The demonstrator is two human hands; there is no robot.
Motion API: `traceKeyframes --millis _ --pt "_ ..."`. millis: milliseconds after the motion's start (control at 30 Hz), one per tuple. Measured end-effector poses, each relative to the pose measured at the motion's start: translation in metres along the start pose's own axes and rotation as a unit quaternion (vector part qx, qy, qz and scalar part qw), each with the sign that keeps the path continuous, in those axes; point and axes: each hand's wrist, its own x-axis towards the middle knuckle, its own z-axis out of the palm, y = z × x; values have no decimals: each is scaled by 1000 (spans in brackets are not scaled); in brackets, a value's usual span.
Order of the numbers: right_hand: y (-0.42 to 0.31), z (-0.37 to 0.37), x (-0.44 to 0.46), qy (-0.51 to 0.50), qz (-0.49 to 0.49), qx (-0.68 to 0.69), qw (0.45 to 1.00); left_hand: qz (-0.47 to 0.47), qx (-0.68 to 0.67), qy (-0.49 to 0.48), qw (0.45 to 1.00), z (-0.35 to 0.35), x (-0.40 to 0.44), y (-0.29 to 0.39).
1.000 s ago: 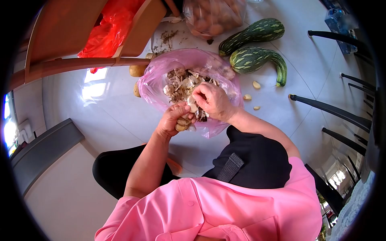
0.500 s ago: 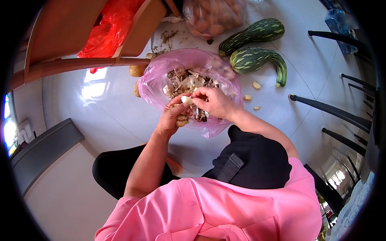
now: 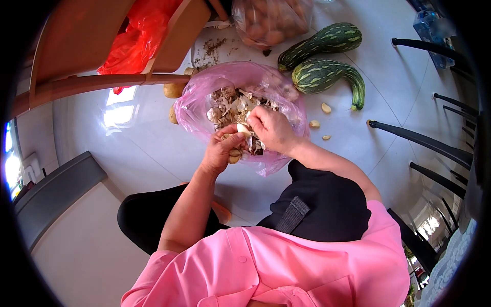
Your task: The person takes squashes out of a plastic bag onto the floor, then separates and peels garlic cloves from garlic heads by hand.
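Over an open pink plastic bag (image 3: 197,100), both of my hands work close together. My left hand (image 3: 221,151) pinches a pale garlic clove (image 3: 243,130) between thumb and fingers, with several more unpeeled cloves (image 3: 234,155) tucked in the palm. Just up and right of the clove, my right hand (image 3: 271,130) is closed in a pinch, and what its fingertips hold is hidden. Inside the bag lie garlic bulbs (image 3: 214,114) and loose papery skins (image 3: 238,107).
Loose garlic cloves (image 3: 326,108) lie on the tiled floor to the right, below two striped green squashes (image 3: 327,77). A clear bag of round brown items (image 3: 271,23) stands behind. Left are a wooden shelf (image 3: 76,84) with a red bag (image 3: 135,43); black metal legs (image 3: 419,145) stand right.
My right hand has shifted slightly up and away from the clove, with its fingers more curled. My left hand still holds the clove, now slightly lower and further right.
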Motion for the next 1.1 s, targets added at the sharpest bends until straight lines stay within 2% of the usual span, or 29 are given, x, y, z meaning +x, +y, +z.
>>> traceKeyframes --millis 67,133,167,200,233,300,400,433,500,567,700,767,800,867,900,933,967,1000,1067,1100 --pt "6 -2 5 17 22 -19 999 -2 -11 -18 1000 -2 0 -2" --pt "11 -8 10 -114 92 73 987 -5 -22 -37 999 -1 -2 0" --pt "11 -8 9 -114 92 73 987 -15 -41 -57 997 0 -5 1" --pt "5 -9 9 -156 117 233 953 -25 -59 -77 995 1 -6 3" --pt "0 -11 9 -195 138 387 891 -25 -59 -77 995 2 -6 4" --pt "0 -16 10 -222 137 387 884 -32 -103 -121 987 4 -7 4" --pt "-2 -19 11 -208 141 402 880 -58 -120 -68 989 7 -7 2" --pt "-5 -20 11 -204 157 384 887 -59 -120 -68 989 7 -6 -1" --pt "-9 -22 11 -201 173 365 892 -49 -210 -76 973 6 -2 -6" --pt "-10 -22 11 -204 192 403 871 -44 -229 -80 969 4 -2 -7" --pt "-12 -18 8 -187 147 435 868 -38 -259 -110 959 -2 0 -10" --pt "-10 -14 6 -168 94 381 904 -39 -246 -95 964 -1 0 -11" --pt "-11 -15 6 -167 94 381 905 -40 -232 -81 969 1 0 -11" --pt "-13 -16 6 -134 46 238 961 -47 -218 -65 973 4 1 -11" --pt "-14 -17 6 -133 46 238 961 -53 -205 -48 976 4 1 -10" --pt "-15 -17 6 -98 -31 122 987 -54 -205 -48 976 5 1 -10" --pt "-15 -17 6 -61 -107 3 992 -54 -236 -37 970 4 2 -9" --pt "-16 -17 5 -61 -108 3 992 -54 -267 -26 962 4 2 -9" --pt "-19 -14 5 -15 -179 -29 983 -54 -252 -24 966 6 0 -8" --pt "-19 -13 5 -15 -179 -29 983 -54 -238 -24 969 6 -1 -7"
